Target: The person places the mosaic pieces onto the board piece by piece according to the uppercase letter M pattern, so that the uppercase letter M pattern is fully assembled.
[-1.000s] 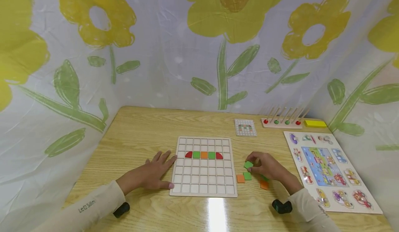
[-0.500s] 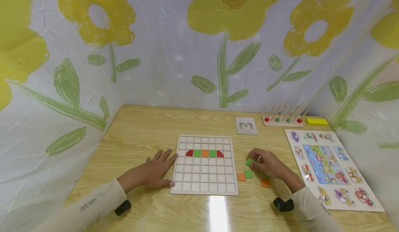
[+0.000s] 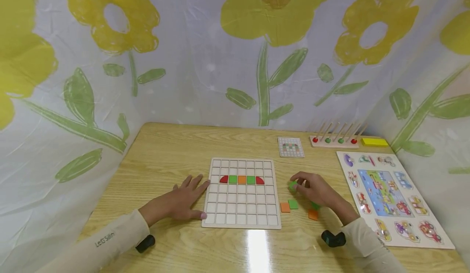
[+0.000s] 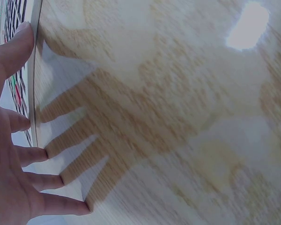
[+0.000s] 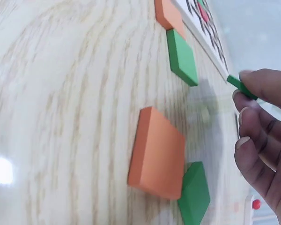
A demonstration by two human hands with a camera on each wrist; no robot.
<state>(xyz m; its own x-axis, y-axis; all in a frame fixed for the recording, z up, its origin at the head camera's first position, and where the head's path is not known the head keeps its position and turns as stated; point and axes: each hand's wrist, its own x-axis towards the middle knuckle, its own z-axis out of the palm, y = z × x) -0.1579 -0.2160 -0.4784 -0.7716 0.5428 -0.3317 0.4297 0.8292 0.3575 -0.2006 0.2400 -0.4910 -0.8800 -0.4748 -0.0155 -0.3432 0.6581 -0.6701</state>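
Observation:
A white grid board lies mid-table, with a row of red, green and orange pieces in its upper part. At its left edge rests my left hand, fingers spread and thumb on the rim; the left wrist view shows the fingers straight against the tabletop. My right hand pinches a green tile between thumb and forefinger, right of the board. Below that hand lie an orange tile, a green tile partly behind it, another green tile and another orange tile.
Behind the board lies a small pattern card. A pegged rack with red and green beads and a yellow block stand at the back right. A picture puzzle board covers the right side. Flowered cloth hangs behind the table.
The green tile in my right hand has turned and now shows less beyond the fingertips. My left hand stays at the board's edge. The view has shifted slightly.

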